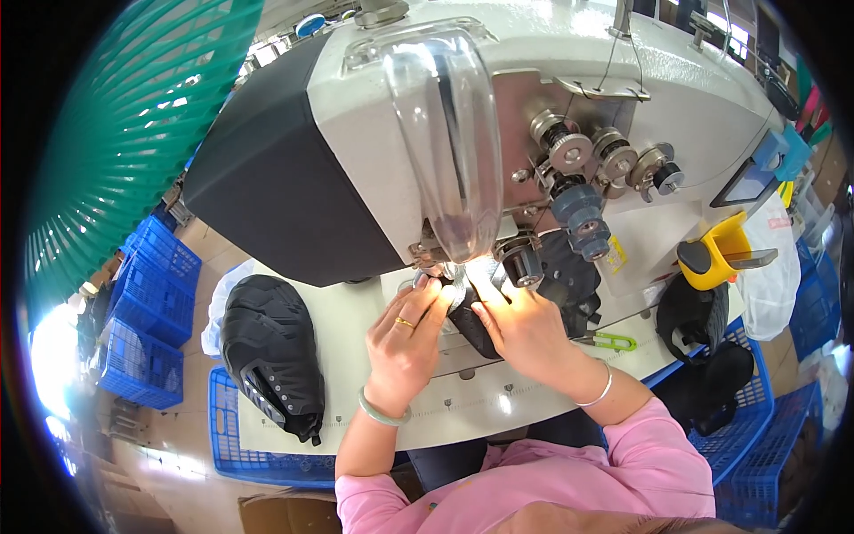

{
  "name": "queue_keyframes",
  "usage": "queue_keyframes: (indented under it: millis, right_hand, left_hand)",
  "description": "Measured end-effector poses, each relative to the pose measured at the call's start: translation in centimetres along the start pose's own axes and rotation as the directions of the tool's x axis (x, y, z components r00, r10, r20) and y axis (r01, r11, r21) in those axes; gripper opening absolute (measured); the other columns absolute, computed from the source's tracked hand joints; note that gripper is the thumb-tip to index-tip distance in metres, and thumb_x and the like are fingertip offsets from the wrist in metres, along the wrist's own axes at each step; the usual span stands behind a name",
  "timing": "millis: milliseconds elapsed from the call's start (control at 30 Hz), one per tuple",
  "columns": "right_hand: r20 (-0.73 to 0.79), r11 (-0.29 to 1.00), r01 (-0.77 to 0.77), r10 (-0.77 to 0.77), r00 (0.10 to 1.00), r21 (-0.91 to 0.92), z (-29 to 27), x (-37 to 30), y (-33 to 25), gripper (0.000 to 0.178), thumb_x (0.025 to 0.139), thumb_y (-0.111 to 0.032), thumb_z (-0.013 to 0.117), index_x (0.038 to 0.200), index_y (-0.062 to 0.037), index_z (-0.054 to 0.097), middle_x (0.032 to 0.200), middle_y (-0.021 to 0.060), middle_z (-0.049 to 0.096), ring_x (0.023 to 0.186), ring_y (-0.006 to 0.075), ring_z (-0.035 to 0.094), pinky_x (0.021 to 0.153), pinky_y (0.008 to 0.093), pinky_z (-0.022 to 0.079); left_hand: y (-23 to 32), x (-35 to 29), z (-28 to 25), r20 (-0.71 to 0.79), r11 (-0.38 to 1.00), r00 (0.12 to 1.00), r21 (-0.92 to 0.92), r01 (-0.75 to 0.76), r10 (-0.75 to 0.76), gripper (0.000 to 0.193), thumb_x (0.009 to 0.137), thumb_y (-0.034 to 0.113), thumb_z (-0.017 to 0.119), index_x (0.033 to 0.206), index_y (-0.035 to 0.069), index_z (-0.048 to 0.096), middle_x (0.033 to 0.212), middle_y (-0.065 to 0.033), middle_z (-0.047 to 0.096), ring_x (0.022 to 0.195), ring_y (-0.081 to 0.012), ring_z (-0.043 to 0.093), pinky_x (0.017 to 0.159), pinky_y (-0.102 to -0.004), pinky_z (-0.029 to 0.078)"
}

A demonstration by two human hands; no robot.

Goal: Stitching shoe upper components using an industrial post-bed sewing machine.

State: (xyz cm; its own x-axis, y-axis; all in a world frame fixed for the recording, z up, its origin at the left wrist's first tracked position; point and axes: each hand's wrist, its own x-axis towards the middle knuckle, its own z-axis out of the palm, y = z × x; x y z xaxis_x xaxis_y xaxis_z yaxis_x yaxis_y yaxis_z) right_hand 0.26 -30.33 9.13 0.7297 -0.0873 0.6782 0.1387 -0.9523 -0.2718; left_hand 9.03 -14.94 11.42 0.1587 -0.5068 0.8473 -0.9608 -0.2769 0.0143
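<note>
Pink shirt (543,485) nearest, our left hand (406,334) and right hand (525,327) hold the black piece (478,335) in narrowed fingers, over the worktop (342,334) just below the guard (449,160); we'd best guide it evenly (no tugging).

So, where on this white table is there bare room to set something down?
The white tabletop has a bare patch between the black shoe upper and left hand, and another near the front edge, between the forearms. It's crowded under the sewing machine, around the right hand and black workpiece, and by the green snips.
</note>
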Motion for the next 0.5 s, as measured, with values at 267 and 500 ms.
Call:
queue_keyframes:
  millis: [267, 500]
  right_hand:
    - [0.073, 0.992, 0.040, -0.049, 0.996, 0.119, -0.7, -0.3, 1.8, 0.029, 0.090, -0.026, 0.063, 0.112, -0.0062, 0.061, 0.076, 0.0098, 0.054, 0.061, 0.0268, 0.061, 0.052, 0.0358, 0.050]
    - [0.069, 0.998, 0.015, -0.010, 0.998, -0.069, -1.1, 0.1, 0.5, 0.027, 0.092, -0.030, 0.060, 0.110, -0.0097, 0.064, 0.062, 0.0074, 0.054, 0.048, 0.0256, 0.058, 0.043, 0.0356, 0.047]
  left_hand:
    - [-1.1, 0.0, -0.1, -0.002, 0.997, 0.999, -0.072, -0.036, 0.036, 0.022, 0.068, -0.006, 0.067, 0.089, -0.001, 0.071, 0.096, -0.0116, 0.068, 0.087, -0.0275, 0.069, 0.080, -0.0360, 0.058]
    - [-0.5, 0.2, 0.2, 0.052, 0.856, 0.912, -0.326, 0.402, -0.408, 0.024, 0.069, -0.009, 0.071, 0.090, 0.003, 0.073, 0.087, -0.0090, 0.070, 0.080, -0.0257, 0.069, 0.068, -0.0327, 0.054]
